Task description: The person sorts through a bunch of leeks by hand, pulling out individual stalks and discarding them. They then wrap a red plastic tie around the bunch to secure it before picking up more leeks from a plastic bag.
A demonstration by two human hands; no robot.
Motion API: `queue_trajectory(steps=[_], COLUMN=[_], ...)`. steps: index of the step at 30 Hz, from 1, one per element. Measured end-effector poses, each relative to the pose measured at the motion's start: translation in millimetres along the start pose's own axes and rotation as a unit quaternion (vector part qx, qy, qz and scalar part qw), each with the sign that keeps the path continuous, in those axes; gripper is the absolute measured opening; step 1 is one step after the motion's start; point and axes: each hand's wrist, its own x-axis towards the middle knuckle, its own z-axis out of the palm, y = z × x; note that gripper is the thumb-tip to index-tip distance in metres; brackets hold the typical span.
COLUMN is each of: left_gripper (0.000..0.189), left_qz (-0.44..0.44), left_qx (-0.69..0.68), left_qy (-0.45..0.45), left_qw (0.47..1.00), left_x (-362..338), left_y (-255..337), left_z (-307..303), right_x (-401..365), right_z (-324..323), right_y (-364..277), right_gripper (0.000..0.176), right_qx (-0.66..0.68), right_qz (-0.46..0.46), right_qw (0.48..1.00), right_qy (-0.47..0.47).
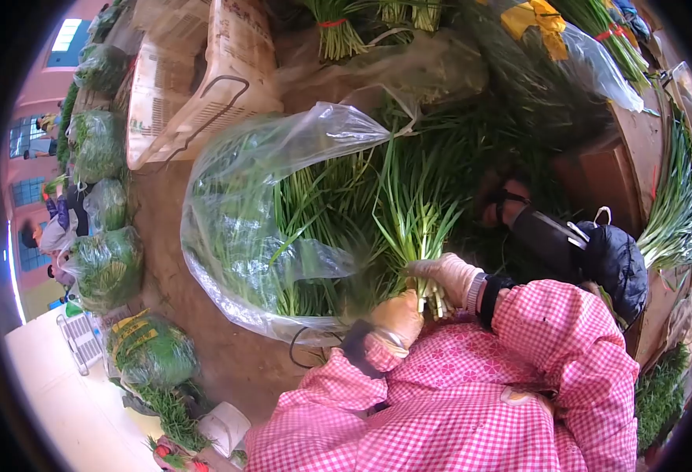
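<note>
A bunch of long-leaved greens (414,228) with pale stem ends stands in front of my body, leaves fanned upward. My right hand (448,275), in a light glove, is wrapped round its lower stems from the right. My left hand (399,316), also covered in beige, is curled beside the stem ends on the left; its fingers are hidden and the area around it is blurred. Just beyond the hands, a large clear plastic bag (228,295) gapes around a mass of similar loose greens (314,193).
Pale plastic crates (232,67) stand at the upper left. Wrapped bundles of greens (98,145) line the left side. A dark padded bag (617,267) is at my right, near more tied greens (680,197). Several people (59,232) are in the left background.
</note>
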Motion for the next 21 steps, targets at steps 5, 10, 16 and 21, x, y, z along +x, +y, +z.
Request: queue_trajectory(steps=[5, 10, 16, 21], left_gripper=[0.027, 0.056, 0.112, 0.076], left_qz=[0.073, -0.088, -0.118, -0.083], left_qx=[-0.121, -0.183, 0.272, 0.385], left_qy=[-0.054, 0.088, -0.017, -0.031], left_qw=[0.989, 0.975, 0.955, 0.919], left_x=[-10.4, 14.8, 67.6, 103.4], left_y=[-23.6, -46.1, -45.6, -30.7], left_z=[-16.9, -14.7, 40.4, 16.3], right_x=[-0.3, -11.6, -12.6, -0.1], right_z=[-1.3, 0.1, 1.0, 3.3], right_y=[-0.3, -14.0, -11.4, 0.3], right_gripper=[0.021, 0.021, 0.019, 0.020], right_qx=[-0.063, -0.093, -0.062, 0.089], right_qz=[-0.026, -0.012, -0.022, 0.016], right_qw=[0.997, 0.995, 0.998, 0.994], right_qy=[0.030, 0.015, 0.006, -0.060])
